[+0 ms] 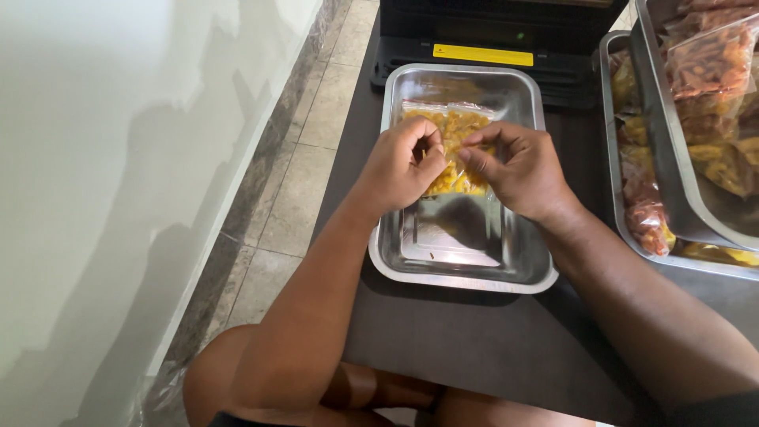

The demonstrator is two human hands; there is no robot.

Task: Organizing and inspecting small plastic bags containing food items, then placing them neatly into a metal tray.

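A clear plastic bag of yellow snack pieces [452,126] lies in a shallow steel tray [466,269] on a dark table. My left hand [399,164] pinches the bag's near edge from the left. My right hand [518,166] pinches the same edge from the right, thumb and fingers closed on the plastic. The two hands nearly meet over the middle of the bag. The near half of the tray is bare metal, with one small crumb on it.
A black machine with a yellow label [484,39] stands behind the tray. At the right, two stacked steel trays [672,158] hold several bags of orange and yellow snacks [711,63]. A tiled floor and white wall [118,158] lie to the left.
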